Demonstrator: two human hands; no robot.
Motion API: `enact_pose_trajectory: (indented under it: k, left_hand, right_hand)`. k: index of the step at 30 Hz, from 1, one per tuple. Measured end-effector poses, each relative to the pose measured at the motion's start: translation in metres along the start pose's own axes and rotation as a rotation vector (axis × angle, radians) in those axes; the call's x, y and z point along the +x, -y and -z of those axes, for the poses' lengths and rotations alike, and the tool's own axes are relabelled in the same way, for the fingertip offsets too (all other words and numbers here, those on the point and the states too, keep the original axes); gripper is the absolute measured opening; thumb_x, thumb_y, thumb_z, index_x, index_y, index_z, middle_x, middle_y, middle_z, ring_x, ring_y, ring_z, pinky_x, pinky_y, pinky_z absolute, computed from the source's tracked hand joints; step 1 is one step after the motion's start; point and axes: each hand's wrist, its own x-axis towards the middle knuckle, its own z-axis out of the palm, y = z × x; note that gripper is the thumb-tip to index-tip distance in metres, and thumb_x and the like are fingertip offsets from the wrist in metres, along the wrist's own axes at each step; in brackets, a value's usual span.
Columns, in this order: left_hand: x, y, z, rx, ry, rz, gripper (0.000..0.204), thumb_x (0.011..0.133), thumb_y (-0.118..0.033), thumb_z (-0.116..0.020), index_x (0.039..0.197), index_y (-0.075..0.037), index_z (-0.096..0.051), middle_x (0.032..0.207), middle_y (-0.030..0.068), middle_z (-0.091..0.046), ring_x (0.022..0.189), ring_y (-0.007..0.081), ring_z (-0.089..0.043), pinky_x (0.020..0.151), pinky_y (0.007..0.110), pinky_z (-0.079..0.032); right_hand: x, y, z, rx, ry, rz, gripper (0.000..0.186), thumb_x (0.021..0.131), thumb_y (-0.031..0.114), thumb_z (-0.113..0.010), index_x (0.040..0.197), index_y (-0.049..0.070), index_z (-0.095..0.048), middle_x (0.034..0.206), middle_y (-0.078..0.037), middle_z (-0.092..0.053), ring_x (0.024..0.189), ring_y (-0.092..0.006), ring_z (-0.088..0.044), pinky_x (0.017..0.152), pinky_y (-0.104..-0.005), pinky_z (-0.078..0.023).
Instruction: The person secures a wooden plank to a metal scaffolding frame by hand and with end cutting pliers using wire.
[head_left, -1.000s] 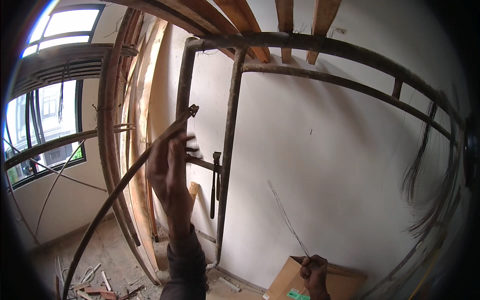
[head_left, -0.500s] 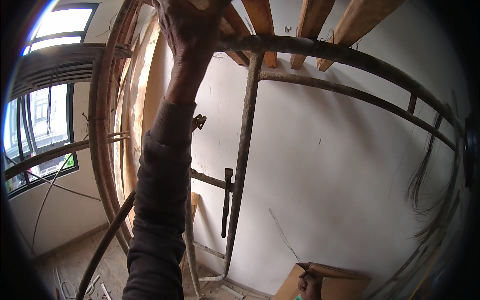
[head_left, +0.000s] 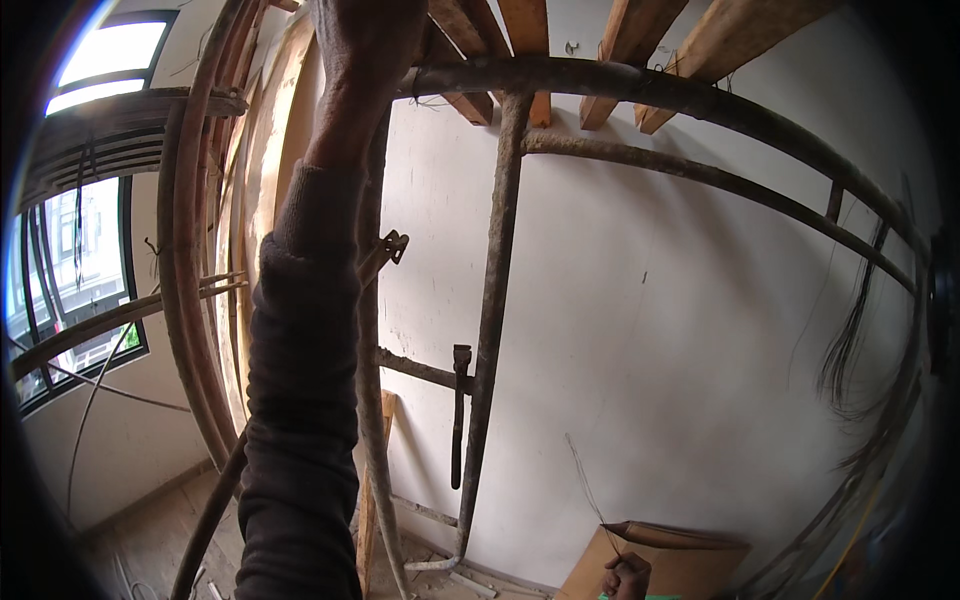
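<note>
My left hand point(head_left: 365, 45) is raised to the top of the view, beside the dark scaffold frame's upper pipe point(head_left: 560, 75); its fingertips are out of sight. My sleeved forearm runs down across the view, partly hiding a diagonal brace point(head_left: 215, 510) with a bracketed end point(head_left: 395, 246). My right hand point(head_left: 625, 575) is low right, closed round thin, looped wires point(head_left: 578, 470) that stick upward. A black long-handled tool point(head_left: 456, 430) hangs on the frame's short middle rung point(head_left: 410, 365).
Timber beams point(head_left: 615, 55) lie overhead. Red-brown steel pipes point(head_left: 185, 300) and boards point(head_left: 270, 120) stand left, before a window point(head_left: 85, 260). Hanging black wires point(head_left: 855, 330) are at the right. A cardboard piece point(head_left: 700, 560) leans on the white wall point(head_left: 640, 350).
My left hand rose from beside the diagonal brace to the top of the frame, then shifted slightly left. My right hand still holds the wires, now a little lower in view.
</note>
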Motion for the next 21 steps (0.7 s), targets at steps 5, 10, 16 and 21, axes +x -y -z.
enact_pose_trajectory:
  k: [5, 10, 16, 21]
  left_hand:
    - [0.0, -0.002, 0.0, 0.122, -0.038, -0.001, 0.028, 0.085, -0.013, -0.074, 0.104, 0.004, -0.063, 0.089, 0.0161, -0.07, 0.078, 0.0227, -0.067, 0.07, 0.036, -0.053]
    - [-0.001, -0.001, 0.0, 0.119, -0.016, -0.01, 0.028, 0.086, -0.013, -0.073, 0.105, 0.003, -0.06, 0.088, 0.0159, -0.068, 0.077, 0.0244, -0.066, 0.069, 0.037, -0.052]
    - [0.004, 0.007, 0.0, 0.256, -0.019, 0.014, 0.029, 0.087, -0.013, -0.071, 0.107, 0.003, -0.058, 0.087, 0.0163, -0.066, 0.078, 0.0242, -0.065, 0.07, 0.037, -0.051]
    - [0.009, 0.015, 0.0, 0.067, -0.059, 0.009, 0.031, 0.086, -0.012, -0.071, 0.11, 0.003, -0.058, 0.086, 0.0149, -0.064, 0.075, 0.0239, -0.062, 0.068, 0.037, -0.05]
  right_hand:
    - [0.009, 0.012, -0.013, -0.022, 0.073, 0.156, 0.014, 0.095, 0.01, -0.058, 0.088, 0.001, -0.066, 0.05, 0.001, -0.042, 0.037, -0.009, -0.033, 0.035, -0.0265, -0.025]
    - [0.022, 0.069, -0.028, 0.083, 0.196, 0.439, 0.019, 0.094, 0.013, -0.061, 0.1, -0.004, -0.068, 0.051, -0.001, -0.045, 0.039, -0.0089, -0.033, 0.037, -0.0244, -0.025]
    - [0.018, 0.152, -0.056, 0.094, 0.145, 0.608, 0.02, 0.091, 0.016, -0.063, 0.096, -0.004, -0.066, 0.053, -0.004, -0.05, 0.042, -0.0089, -0.034, 0.041, -0.0263, -0.029]
    - [0.021, 0.188, -0.077, 0.089, 0.17, 0.878, 0.019, 0.08, -0.002, -0.051, 0.085, -0.006, -0.069, 0.052, -0.006, -0.053, 0.037, -0.0074, -0.033, 0.038, -0.0251, -0.028]
